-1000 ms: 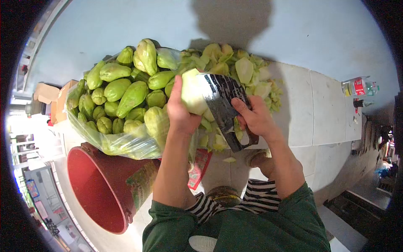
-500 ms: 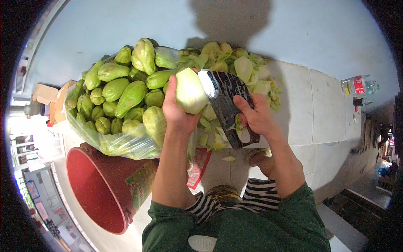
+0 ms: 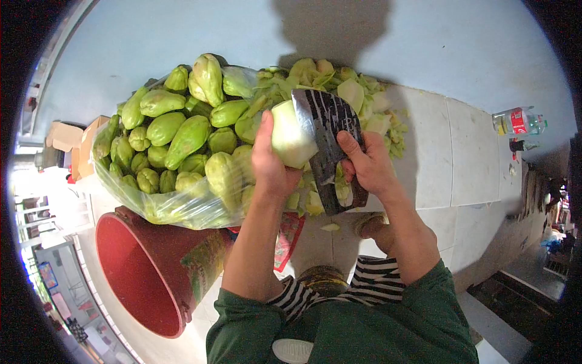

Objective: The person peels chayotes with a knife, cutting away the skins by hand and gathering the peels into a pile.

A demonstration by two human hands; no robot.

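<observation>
A pale, peeled chayote [image 3: 292, 138] rests in my left hand [image 3: 273, 161], the fingers wrapped round its left side and underneath. My right hand [image 3: 368, 162] grips a broad, dark-bladed knife [image 3: 330, 124] by the opening near its lower end. Its bright edge lies against the chayote's right side. Wet streaks mark the blade. Behind the knife, a heap of green peelings [image 3: 351, 94] covers part of the tiled ledge. To the left of my left hand, many unpeeled green chayotes [image 3: 189, 142] fill a clear plastic bag [image 3: 176, 212].
A red bucket [image 3: 176, 255] lies tipped below the bag, its mouth facing left. A plastic bottle [image 3: 520, 122] with a red label is at the ledge's far right. Cardboard boxes [image 3: 91, 142] stand left of the bag. A pale wall [image 3: 454, 54] rises behind the ledge.
My left hand and the chayote have shifted right and slightly down. The knife has turned more upright, its edge still at the chayote.
</observation>
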